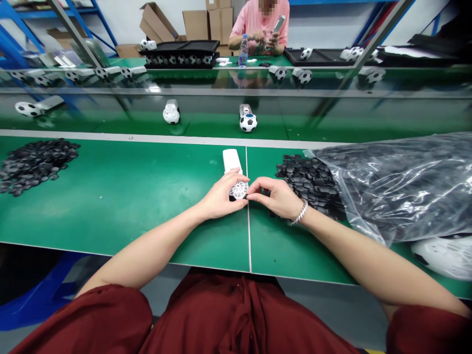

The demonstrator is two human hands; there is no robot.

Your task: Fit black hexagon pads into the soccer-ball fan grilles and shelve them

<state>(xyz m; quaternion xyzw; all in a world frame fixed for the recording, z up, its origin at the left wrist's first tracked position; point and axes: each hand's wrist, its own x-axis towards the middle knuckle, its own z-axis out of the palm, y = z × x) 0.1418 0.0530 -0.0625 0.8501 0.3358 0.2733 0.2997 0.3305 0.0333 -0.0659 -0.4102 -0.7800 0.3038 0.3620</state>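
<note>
A white device with a rounded soccer-ball head and a long white handle lies on the green table in front of me. My left hand is closed around the ball head, thumb at the near side and fingers over the far side. At the head's right edge, my right hand is pinched, thumb and forefinger together. Whatever sits between those fingertips is too small to make out. Some dark patches show at the lower edge of the head; its upper face is a white web pattern.
Black small pieces lie in a pile beside my right hand, and another pile is at far left. A clear plastic bag covers the right side. Soccer-ball devices stand on the belt ahead. A person sits opposite.
</note>
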